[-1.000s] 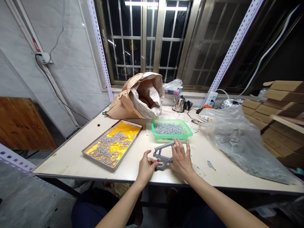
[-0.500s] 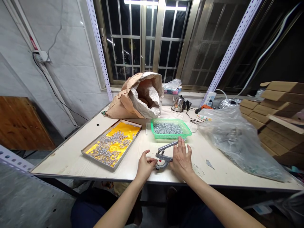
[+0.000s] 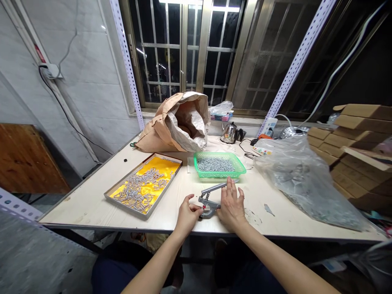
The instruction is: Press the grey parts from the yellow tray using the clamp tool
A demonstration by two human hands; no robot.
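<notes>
A grey metal hand tool (image 3: 208, 210) with a spring and a small red part lies on the table in front of me. My right hand (image 3: 232, 206) is on its handles, the fingers stretched over the upper one. At the tool's left end, my left hand (image 3: 187, 213) pinches with thumb and forefinger; what it holds is too small to name. Beyond the tool stands a green basket (image 3: 220, 174) of small metal pieces. To the left, a shallow tray (image 3: 124, 207) with a yellow bottom holds many small metal cylinders.
A large paper sack (image 3: 159, 134) lies open at the back, with a steel kettle (image 3: 229, 133) right of it. A clear plastic bag (image 3: 301, 181) and stacked cardboard boxes (image 3: 361, 163) occupy the right. A grey scrap (image 3: 269, 210) lies near the bag.
The whole view has shifted slightly. My right hand and the tool sit a little further left, closer to my left hand, which still pinches at the tool's end.
</notes>
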